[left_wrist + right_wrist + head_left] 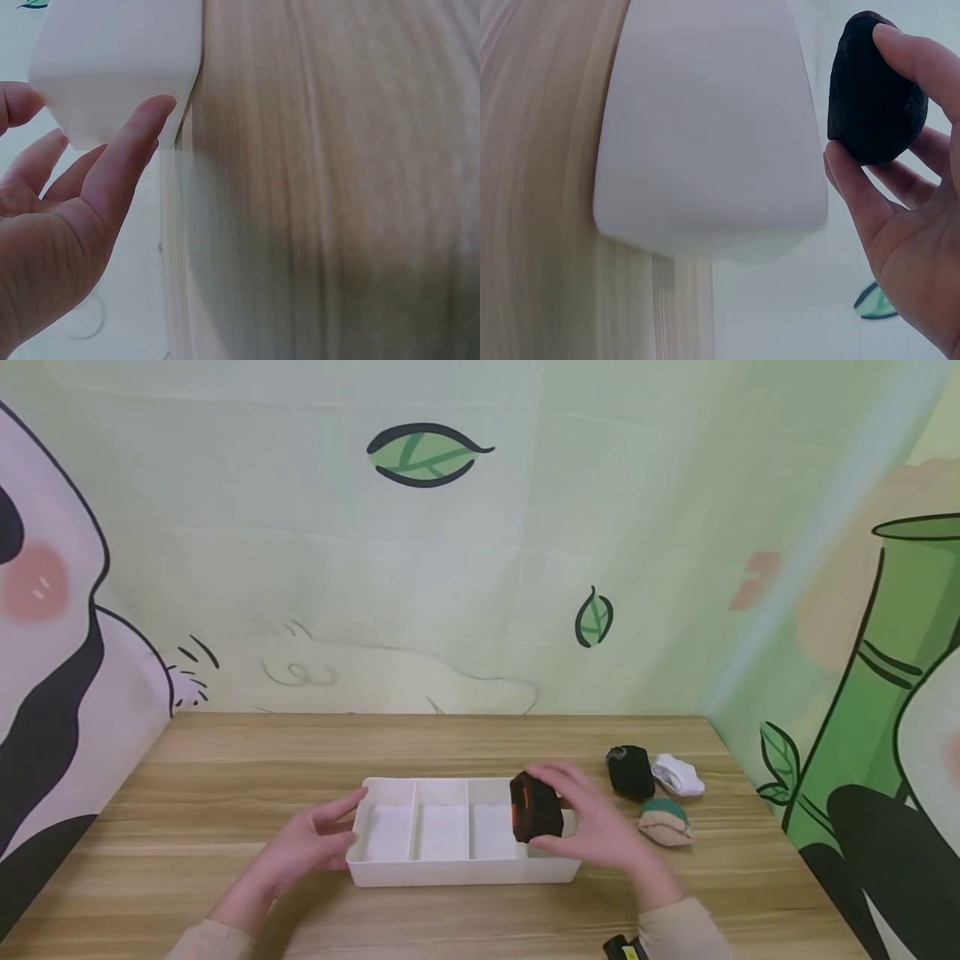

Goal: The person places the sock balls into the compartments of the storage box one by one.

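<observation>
Bundle (537, 810) held above the tray (465, 873)

Black and orange, it is over the tray's right part. The right hand (602, 828) grips it between thumb and fingers; a low, level release should keep it clear of the dividers (469, 820). The left hand (311, 839), fingers apart, touches the tray's left end; steady contact there should prevent sliding. Rightward on the table (240, 756) lie a black roll (631, 772), a white roll (678, 775) and a green-and-pink roll (666, 823).

Head view: high, facing forward and down to far edge of desk (247, 752). Wrist views: close, turned sideways; all share white tray (465, 873).
</observation>
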`<state>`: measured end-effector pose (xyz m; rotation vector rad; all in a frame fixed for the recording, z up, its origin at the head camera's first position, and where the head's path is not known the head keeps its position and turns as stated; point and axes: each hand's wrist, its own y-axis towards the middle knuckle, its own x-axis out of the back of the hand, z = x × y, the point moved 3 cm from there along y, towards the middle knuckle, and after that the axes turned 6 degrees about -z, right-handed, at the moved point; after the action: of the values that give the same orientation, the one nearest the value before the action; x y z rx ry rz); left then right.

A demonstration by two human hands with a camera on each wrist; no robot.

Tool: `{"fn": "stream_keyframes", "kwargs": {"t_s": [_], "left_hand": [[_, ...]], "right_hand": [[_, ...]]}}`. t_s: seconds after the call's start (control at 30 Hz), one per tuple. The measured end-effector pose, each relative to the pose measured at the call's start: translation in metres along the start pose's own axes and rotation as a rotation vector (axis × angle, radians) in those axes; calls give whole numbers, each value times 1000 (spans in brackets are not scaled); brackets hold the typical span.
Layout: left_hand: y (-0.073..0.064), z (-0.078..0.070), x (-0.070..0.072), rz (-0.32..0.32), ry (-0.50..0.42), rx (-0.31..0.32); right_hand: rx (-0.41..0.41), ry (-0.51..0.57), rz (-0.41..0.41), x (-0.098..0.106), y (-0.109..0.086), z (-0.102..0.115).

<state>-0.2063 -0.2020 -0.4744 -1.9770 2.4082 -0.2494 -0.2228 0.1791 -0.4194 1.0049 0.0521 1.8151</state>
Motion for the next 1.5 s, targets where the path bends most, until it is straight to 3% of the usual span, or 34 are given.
{"fn": "stream_keyframes", "kwargs": {"t_s": [0.77,1.07,1.33,1.5], "left_hand": [[0,0,0,8,-19,-4],[0,1,1,-20,1,7],[1,1,2,-53,27,28],[1,0,0,-26,13,7]], "right_hand": [[13,89,32,-52,28,26],[4,101,41,-69,39,33],[-27,37,49,-84,49,41],[0,-10,44,-93,54,45]]}}
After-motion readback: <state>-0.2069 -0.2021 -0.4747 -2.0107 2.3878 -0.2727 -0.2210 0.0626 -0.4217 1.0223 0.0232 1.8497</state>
